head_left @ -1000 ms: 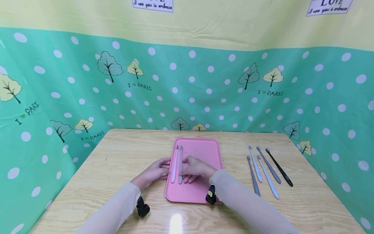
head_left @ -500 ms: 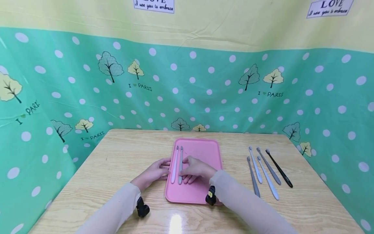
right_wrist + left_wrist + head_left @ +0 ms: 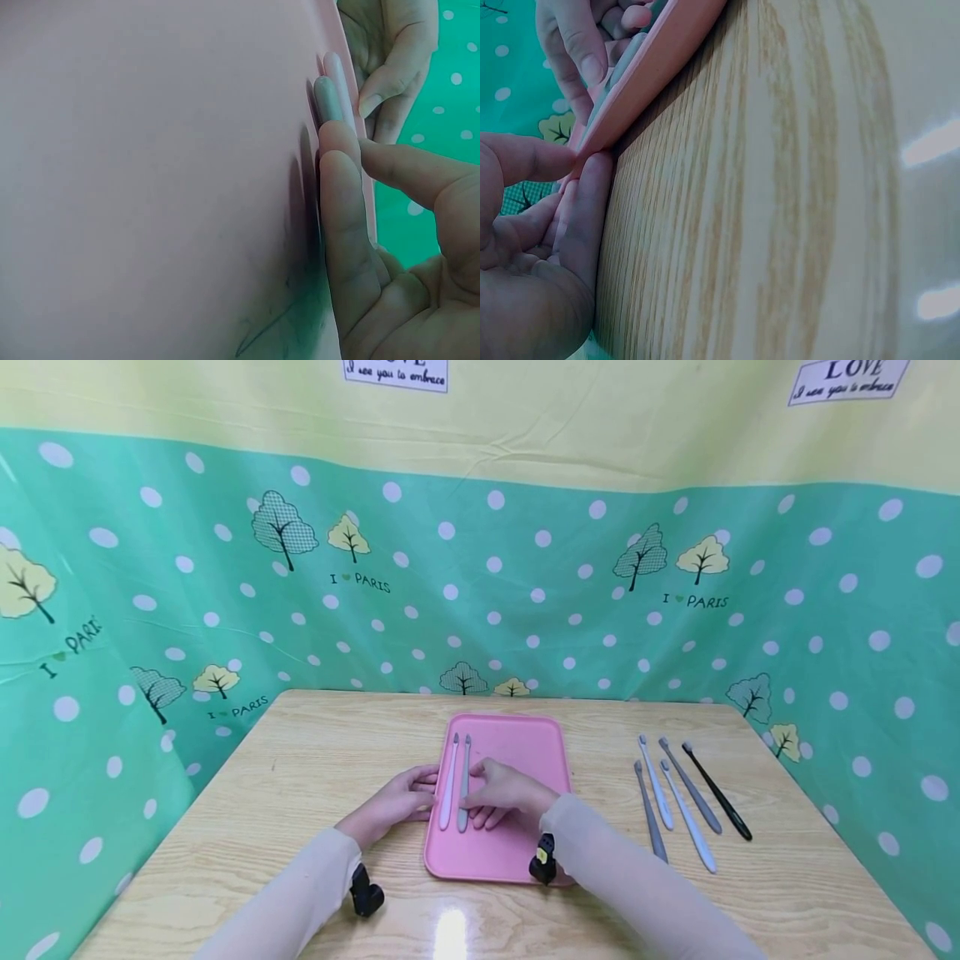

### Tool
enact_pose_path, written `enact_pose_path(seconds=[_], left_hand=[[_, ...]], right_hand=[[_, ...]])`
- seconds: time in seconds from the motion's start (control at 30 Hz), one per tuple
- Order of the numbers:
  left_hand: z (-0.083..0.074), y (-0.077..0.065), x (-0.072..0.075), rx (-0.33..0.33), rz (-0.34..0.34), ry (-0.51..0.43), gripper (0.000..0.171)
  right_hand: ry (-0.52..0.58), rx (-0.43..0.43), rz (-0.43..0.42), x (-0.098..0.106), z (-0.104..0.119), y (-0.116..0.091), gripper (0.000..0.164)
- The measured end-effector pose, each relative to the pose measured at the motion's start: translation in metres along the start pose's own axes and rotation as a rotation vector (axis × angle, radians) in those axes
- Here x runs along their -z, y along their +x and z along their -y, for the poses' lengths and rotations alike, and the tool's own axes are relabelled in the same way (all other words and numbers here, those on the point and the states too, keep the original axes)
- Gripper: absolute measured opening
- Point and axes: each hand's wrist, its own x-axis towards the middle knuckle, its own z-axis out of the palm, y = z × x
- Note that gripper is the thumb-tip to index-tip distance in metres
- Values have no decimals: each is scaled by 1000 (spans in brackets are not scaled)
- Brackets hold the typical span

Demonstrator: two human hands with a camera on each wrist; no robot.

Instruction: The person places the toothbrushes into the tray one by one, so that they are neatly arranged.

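In the rectangular pink plastic tray [image 3: 495, 858], my right hand [image 3: 506, 793] pinches a slim grey plastic toothbrush [image 3: 465, 772], probably light, stiff, best held mid-handle; relaxed left hand [image 3: 399, 800] touches tray's edge.

We see pale wood-grain table [image 3: 330, 735], pink tray [image 3: 517, 856] on it near middle. Right of tray, well apart, we log five brushes [image 3: 688, 817] straight on table, side by side: gray pair [image 3: 651, 814], pale-blue pair [image 3: 656, 783], black brush [image 3: 718, 793] rightmost. All slanted, handles [image 3: 738, 823] nearer us.
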Motion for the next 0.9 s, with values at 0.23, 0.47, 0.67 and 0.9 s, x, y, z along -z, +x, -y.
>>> enact_pose_path(seconds=[0.23,0.47,0.67,0.9], left_hand=[[0,0,1,3,-1,2,64],[2,1,1,0,-3,-3,65],[2,1,1,8,-14,15,64],[1,1,1,6,-15,19,64]], right_hand=[[-7,3,11,3,1,-1,68],[-10,20,30,8,3,-6,70],[-19,18,44,12,5,-11,72],[-62,13,31,22,5,-20,71]])
